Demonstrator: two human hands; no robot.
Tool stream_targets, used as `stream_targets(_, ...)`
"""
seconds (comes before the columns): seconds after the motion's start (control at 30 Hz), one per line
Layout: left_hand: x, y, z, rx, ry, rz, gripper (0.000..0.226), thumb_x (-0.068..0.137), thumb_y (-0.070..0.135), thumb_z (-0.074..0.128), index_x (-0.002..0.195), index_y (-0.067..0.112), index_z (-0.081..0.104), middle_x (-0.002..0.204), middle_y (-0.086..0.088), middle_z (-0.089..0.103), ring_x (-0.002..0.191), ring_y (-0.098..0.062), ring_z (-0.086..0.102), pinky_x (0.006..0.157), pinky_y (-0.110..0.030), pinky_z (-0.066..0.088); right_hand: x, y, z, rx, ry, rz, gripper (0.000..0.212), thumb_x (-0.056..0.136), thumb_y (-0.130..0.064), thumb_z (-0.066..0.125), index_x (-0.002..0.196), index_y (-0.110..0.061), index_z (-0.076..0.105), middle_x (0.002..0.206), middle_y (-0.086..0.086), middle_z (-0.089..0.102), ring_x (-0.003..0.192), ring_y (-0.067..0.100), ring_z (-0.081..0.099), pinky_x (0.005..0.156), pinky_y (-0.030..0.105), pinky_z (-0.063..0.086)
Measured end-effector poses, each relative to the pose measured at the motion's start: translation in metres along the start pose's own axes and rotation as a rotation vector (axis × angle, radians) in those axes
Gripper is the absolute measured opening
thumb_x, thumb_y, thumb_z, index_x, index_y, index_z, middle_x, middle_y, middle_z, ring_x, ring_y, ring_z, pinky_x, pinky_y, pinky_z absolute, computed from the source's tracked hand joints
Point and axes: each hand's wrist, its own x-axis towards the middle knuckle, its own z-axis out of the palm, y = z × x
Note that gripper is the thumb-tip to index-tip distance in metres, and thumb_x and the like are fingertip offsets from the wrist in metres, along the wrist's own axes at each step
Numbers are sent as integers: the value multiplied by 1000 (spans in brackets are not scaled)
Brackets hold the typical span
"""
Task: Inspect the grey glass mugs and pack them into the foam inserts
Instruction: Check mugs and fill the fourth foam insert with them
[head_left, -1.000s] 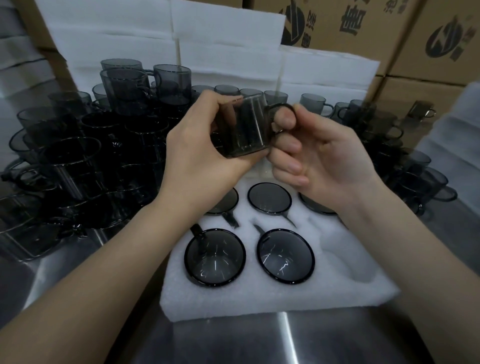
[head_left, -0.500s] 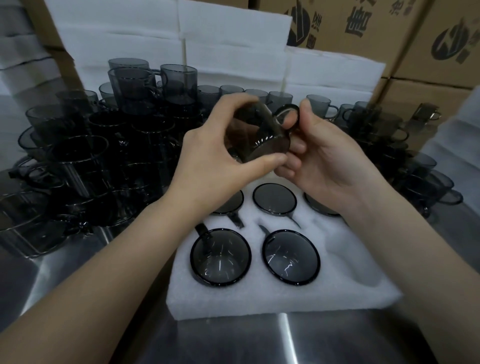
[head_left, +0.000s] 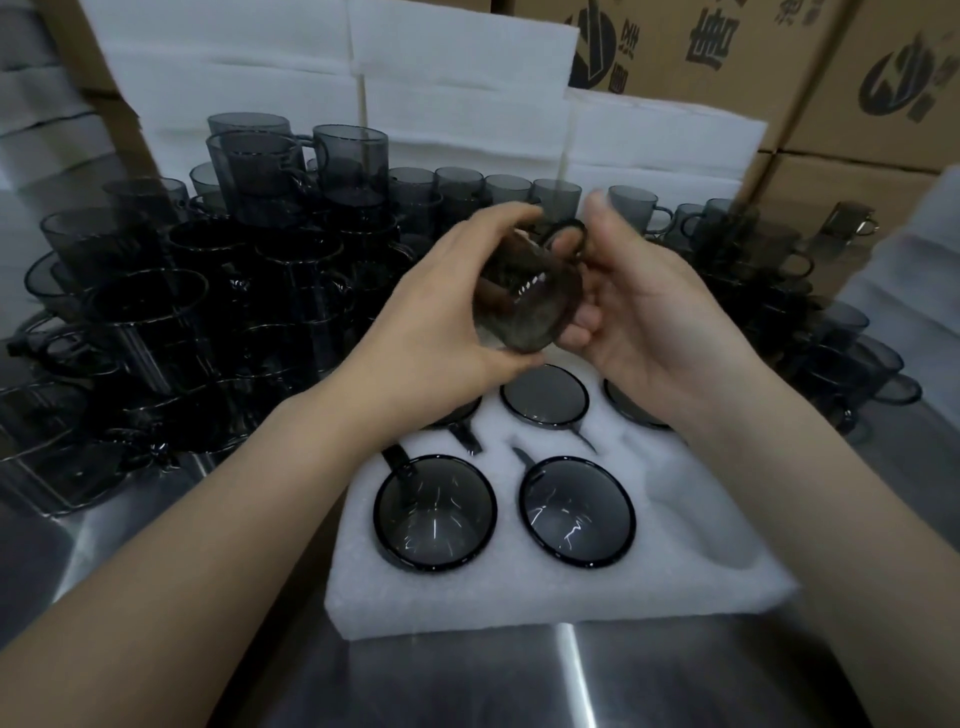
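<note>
Holding the tilted grey mug (head_left: 530, 296) above the foam insert (head_left: 519, 597), left hand (head_left: 441, 322) curled round its body, right hand (head_left: 654, 312) pinching its handle side, risks slick glass slipping onto the packed mugs (head_left: 435, 512) below.

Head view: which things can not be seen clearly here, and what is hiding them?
Held mug: blurred, partly covered by the left hand and right hand; flaws cannot be judged.
Back-left mug in the foam insert: under the left wrist, only its handle shows.
Back-right mug: mostly under the right wrist.
Loose mugs at left: dark, overlapping, no count possible.
Carton print: cut by the top edge.
</note>
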Motion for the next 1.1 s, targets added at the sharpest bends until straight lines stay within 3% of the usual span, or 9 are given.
stream_targets(0.17, -2, 2, 0, -97, 148, -155, 71, 55, 34, 92, 117, 26, 57, 101, 17, 65, 95, 7, 60, 86, -12, 47, -4, 1, 1, -221, -47, -166, 48, 74, -21, 72, 114, -24, 46, 87, 11, 58, 63, 18, 58, 52, 28, 49)
stream_targets(0.23, -2, 3, -1, -75, 144, -182, 69, 54, 38, 91, 115, 28, 60, 96, 16, 67, 90, 8, 61, 79, -7, 45, -6, 3, 2, -414, -57, -268, 57, 71, -17, 76, 120, -29, 50, 102, 17, 58, 79, 20, 67, 66, 29, 54)
stream_targets(0.3, -2, 5, -1, -55, 130, -179, 67, 56, 38, 91, 115, 27, 61, 93, 16, 68, 87, 8, 61, 76, -6, 44, -7, 5, 4, -491, -60, -355, 48, 70, -16, 79, 114, -22, 60, 104, 14, 61, 88, 20, 68, 75, 29, 55)
stream_targets(0.47, -3, 12, 1, -4, 64, -115, 73, 57, 43, 88, 121, 22, 60, 95, 20, 64, 95, 7, 60, 82, -4, 43, -6, 6, 5, -356, 111, -334, 8, 84, -24, 70, 87, -18, 73, 78, -1, 68, 70, 15, 63, 50, 26, 48)
stream_targets(0.53, -3, 13, 0, -18, 65, -115, 71, 57, 43, 88, 120, 22, 60, 96, 21, 65, 95, 8, 61, 82, -4, 43, -6, 6, 5, -331, 112, -282, 13, 86, -31, 66, 85, -22, 75, 78, 2, 67, 66, 25, 58, 42, 24, 42)
stream_targets(0.67, -4, 11, -1, -81, 92, -153, 65, 58, 41, 89, 115, 23, 62, 96, 14, 69, 91, 6, 63, 82, -9, 47, -3, 6, 3, -191, 9, -185, 18, 91, -30, 59, 92, -22, 75, 92, 13, 64, 82, 36, 45, 49, 30, 37)
stream_targets(0.77, -4, 9, -2, -121, 124, -190, 62, 60, 42, 89, 112, 23, 62, 96, 8, 71, 91, 0, 65, 84, -20, 52, -1, 3, -1, -113, -150, -113, 27, 86, -24, 59, 109, -19, 70, 105, 20, 54, 84, 34, 37, 55, 30, 40)
stream_targets(0.87, -4, 7, -3, -154, 144, -228, 61, 55, 52, 85, 105, 25, 63, 91, 8, 71, 88, -2, 66, 80, -22, 53, -1, 2, -7, -94, -288, -81, 38, 85, -11, 61, 123, -16, 60, 108, 13, 59, 76, 23, 48, 54, 21, 45)
stream_targets(1.1, -5, 8, -2, -114, 109, -216, 59, 60, 43, 89, 108, 21, 63, 89, 8, 70, 83, 2, 65, 76, -15, 50, 0, 4, -5, -219, -167, -168, 31, 76, -18, 71, 107, -19, 68, 94, 7, 66, 59, 19, 56, 44, 21, 44)
